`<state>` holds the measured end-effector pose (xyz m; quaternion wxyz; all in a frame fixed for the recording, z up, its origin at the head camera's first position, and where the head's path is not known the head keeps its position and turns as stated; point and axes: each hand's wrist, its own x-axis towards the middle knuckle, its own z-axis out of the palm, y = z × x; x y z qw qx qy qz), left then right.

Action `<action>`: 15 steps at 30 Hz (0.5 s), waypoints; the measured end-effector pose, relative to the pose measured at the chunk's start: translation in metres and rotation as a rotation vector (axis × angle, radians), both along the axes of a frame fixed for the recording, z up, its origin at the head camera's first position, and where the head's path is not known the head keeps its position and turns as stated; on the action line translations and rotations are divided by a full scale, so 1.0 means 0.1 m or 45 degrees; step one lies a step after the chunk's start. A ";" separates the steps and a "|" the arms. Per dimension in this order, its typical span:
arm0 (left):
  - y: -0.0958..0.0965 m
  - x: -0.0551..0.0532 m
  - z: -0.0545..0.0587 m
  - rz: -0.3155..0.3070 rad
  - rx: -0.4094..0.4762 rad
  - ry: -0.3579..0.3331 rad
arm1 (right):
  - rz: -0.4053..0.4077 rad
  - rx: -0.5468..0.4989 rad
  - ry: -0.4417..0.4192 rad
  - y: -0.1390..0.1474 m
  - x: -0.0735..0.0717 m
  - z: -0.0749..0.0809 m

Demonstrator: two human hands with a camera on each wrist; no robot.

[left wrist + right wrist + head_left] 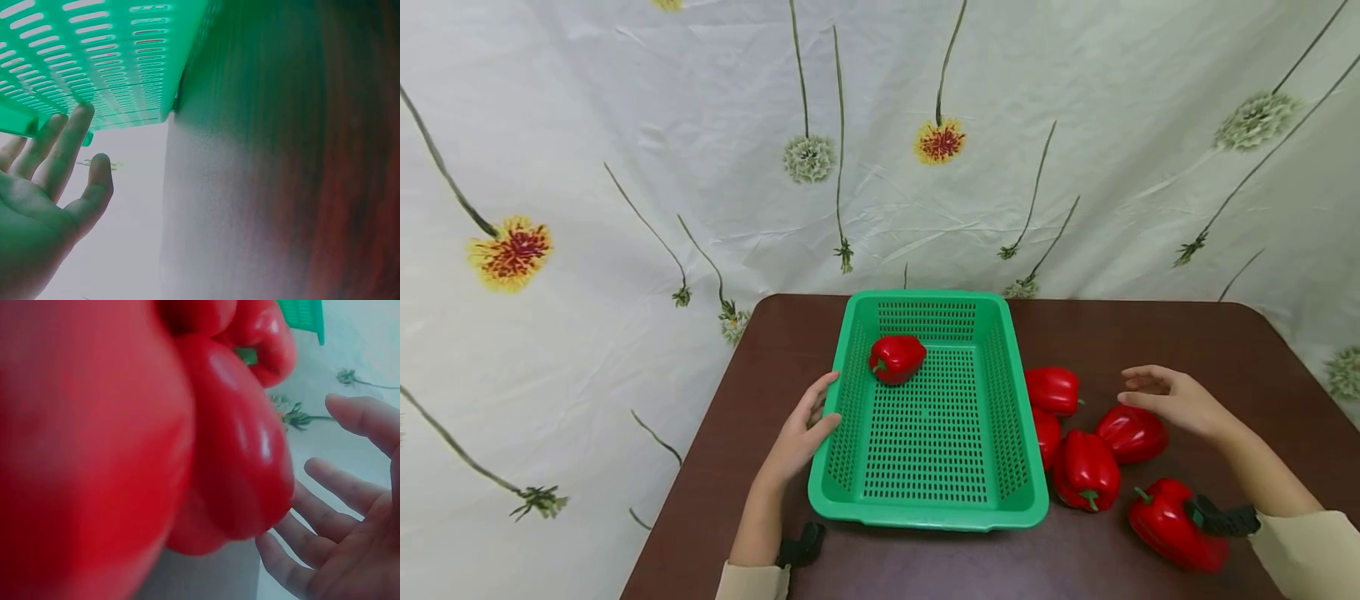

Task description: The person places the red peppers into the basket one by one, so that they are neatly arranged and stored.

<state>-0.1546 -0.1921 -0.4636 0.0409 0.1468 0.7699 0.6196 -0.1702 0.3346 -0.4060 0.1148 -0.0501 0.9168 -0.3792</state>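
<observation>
A green plastic basket (925, 517) with slotted walls stands on the table, one red bell pepper (898, 360) lying in its far left part. My left hand (801, 433) is at the basket's left side, fingers loosely extended along the wall; in the left wrist view the fingertips (82, 111) come right up to the slotted side. Right of the basket lie several more red bell peppers. My right hand (1176, 402) hovers with spread, relaxed fingers beside the rearmost right pepper (1133, 434), holding nothing. In the right wrist view that pepper (240, 444) is close to the fingers.
The dark brown table (760, 358) has rounded far corners. Behind it hangs a white cloth (737, 108) printed with flowers. Another pepper (1176, 525) lies at the near right, under the right wrist camera (1221, 517). A further pepper (1054, 390) sits by the basket's right wall.
</observation>
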 end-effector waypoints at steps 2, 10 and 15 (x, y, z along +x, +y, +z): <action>0.00 0.00 -0.01 0.003 0.000 -0.001 | 0.003 0.015 -0.012 0.03 0.02 -0.04; 0.00 0.01 0.00 0.007 -0.009 0.017 | 0.055 0.071 -0.057 0.15 0.06 -0.15; 0.00 0.01 0.00 0.011 -0.007 0.011 | 0.085 0.071 -0.087 0.18 0.08 -0.19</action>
